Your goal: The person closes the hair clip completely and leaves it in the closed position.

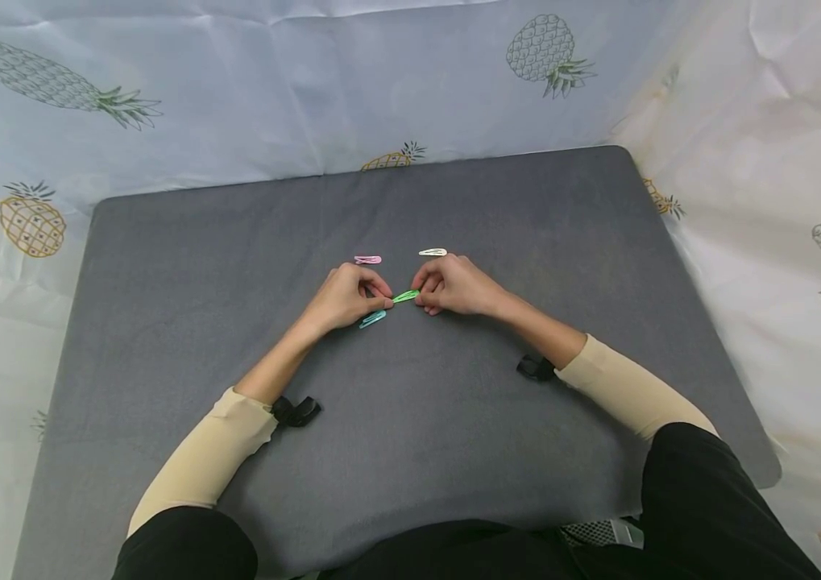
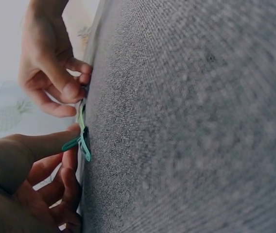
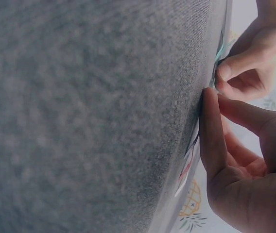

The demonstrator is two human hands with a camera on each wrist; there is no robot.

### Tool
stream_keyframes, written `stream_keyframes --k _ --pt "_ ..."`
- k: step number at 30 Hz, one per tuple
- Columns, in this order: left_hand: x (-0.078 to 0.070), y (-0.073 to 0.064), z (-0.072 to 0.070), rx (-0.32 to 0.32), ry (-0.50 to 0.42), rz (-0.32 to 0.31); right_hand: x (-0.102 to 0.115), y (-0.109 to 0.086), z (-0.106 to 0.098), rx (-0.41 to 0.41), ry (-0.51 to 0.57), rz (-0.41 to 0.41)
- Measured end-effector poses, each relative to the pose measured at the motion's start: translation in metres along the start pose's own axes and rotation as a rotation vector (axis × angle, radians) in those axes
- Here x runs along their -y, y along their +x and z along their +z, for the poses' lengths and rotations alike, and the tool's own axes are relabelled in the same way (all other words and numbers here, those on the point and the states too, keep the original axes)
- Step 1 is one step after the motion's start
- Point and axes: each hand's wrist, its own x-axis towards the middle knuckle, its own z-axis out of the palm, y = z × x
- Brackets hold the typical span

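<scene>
Black sleeve [image 1: 188, 548] nearest. Left hand [image 1: 347, 296], right hand [image 1: 459, 285]: fingers pinch green clip [image 1: 406, 296]. Looks mid-handling; teal clip [image 1: 372, 320], pink clip [image 1: 367, 259], white clip [image 1: 433, 252] lie on counter [image 1: 417, 419].

Pineapple-printed sheeting [image 1: 352, 80] hangs behind a grey table [image 1: 200, 266].

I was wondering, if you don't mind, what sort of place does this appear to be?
Probably a curtained-off work corner, though what lies beyond is hidden. The signs are a grey table, pineapple-print sheets behind and beside it, and small clips.
</scene>
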Motion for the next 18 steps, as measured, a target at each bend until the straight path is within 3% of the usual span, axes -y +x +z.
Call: stream_keyframes --k 12,18 --pt "0.001 -0.005 -0.005 0.041 -0.014 0.012 0.005 -0.002 0.001 0.036 0.028 -0.027" --pt "0.002 -0.013 -0.010 0.085 -0.002 -0.016 0.006 0.001 0.002 0.055 0.065 -0.037"
